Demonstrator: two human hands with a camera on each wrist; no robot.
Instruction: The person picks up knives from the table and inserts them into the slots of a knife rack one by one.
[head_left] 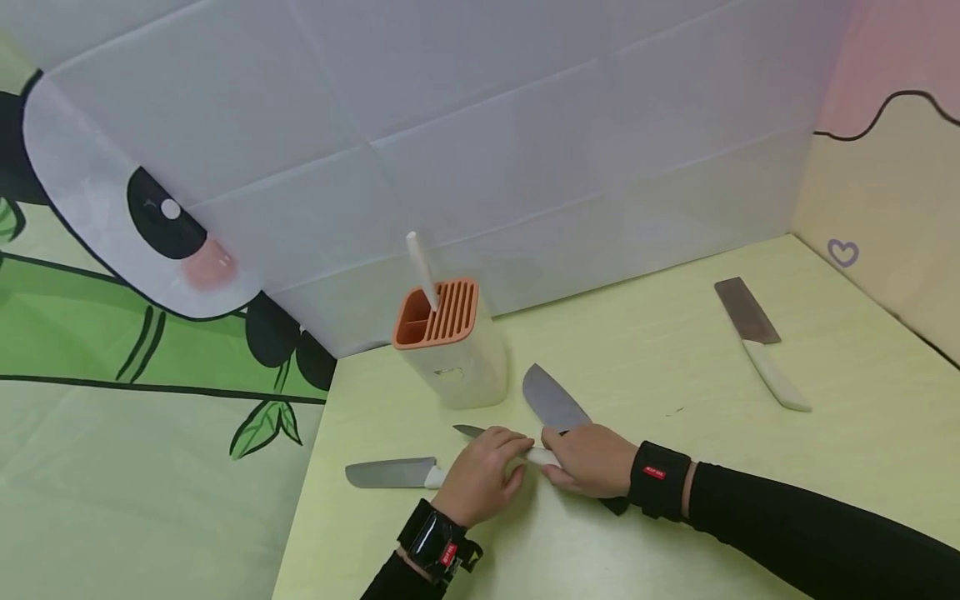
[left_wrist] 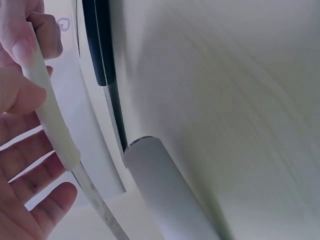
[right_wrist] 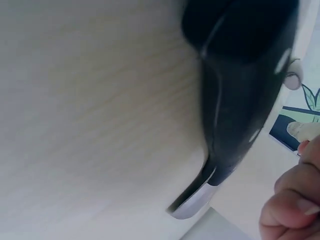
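Both hands hold one small knife with a white handle (head_left: 542,457); its narrow blade (head_left: 468,430) points left in the head view. My left hand (head_left: 483,475) grips the handle between thumb and fingers, as the handle (left_wrist: 52,120) in the left wrist view shows. At the handle's end, my right hand (head_left: 596,458) pinches it with thumb and fingers. Beneath the right hand lies a black-handled knife (head_left: 555,400), its dark handle (right_wrist: 240,100) large in the right wrist view. Beside the left hand, a broad-bladed knife (head_left: 390,473) with a white handle lies partly hidden.
A white knife block (head_left: 472,375) with an orange slotted top stands behind the hands, a white rod-like handle (head_left: 422,267) sticking up from it. Farther right lies a cleaver (head_left: 748,312) with a white handle. Printed cloth walls (head_left: 525,167) border the table at back and sides.
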